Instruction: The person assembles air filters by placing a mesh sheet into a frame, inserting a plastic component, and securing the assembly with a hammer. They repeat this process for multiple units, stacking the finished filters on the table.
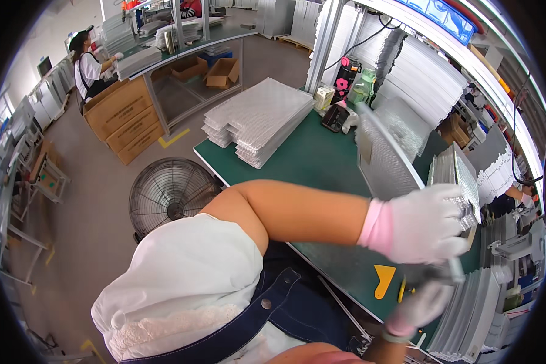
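Note:
My left hand (428, 224), in a white glove with a pink cuff, reaches across to the right. Its fingers curl around the edge of a thin grey mesh-like panel (385, 158), which stands tilted over the green tabletop (321, 255). The hand covers part of that edge. My right hand (423, 306), also gloved, is low at the panel's near end; motion smears its fingers, so its grip is unclear. Left of it lie a yellow scraper (383, 281) and a small yellow-handled tool (401, 290). Beyond my left fingers stands a bundle of similar panels (458, 173).
Stacked silvery panels (264, 118) occupy the table's far left. At the back are a dark flowered bottle (346, 79) and a green bottle (364, 86). A floor fan (173, 194) stands by the table's left edge. A co-worker (90, 67) works beyond the cartons (124, 118).

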Demonstrator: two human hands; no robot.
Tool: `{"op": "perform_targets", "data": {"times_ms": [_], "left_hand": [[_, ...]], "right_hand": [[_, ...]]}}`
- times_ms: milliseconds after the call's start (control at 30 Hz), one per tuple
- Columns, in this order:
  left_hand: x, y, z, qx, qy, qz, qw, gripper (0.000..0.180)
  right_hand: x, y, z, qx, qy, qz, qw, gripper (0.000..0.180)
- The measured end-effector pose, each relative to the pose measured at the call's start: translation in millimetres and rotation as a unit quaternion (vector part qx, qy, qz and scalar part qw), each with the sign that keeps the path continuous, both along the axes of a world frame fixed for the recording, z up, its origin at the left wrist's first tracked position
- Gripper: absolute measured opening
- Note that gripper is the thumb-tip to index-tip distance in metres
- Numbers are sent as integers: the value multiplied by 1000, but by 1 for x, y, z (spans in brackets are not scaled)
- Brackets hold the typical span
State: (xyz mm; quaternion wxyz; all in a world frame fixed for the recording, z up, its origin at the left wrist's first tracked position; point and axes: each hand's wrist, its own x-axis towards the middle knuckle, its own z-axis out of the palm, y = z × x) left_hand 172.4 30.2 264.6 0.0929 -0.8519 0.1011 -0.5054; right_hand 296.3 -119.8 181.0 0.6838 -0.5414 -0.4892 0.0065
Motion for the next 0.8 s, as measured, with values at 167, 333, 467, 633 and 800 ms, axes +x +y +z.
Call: {"op": "perform_targets", "data": {"times_ms": [167,333,467,633,800], "left_hand": [[19,-18,-101,-127,80,54,987,61],[9,-4,-95,-210,206,105,950,55],[20,-2,-127,-203,20,15,979,50],[19,-3,-129,-213,19,5,977,46],[13,-1,-131,-214,19,-1,977,45]], "right_hand": [[10,-7,-117,-131,-122,97,979,43],[77,29,-119,-155,-224,13,962,41],[111,45,-130,-611,-274,-229,706,55],[136,56,-149,-598,-217,-172,752,43],[161,52,-139,-497,-322,-352,725,42]]}}
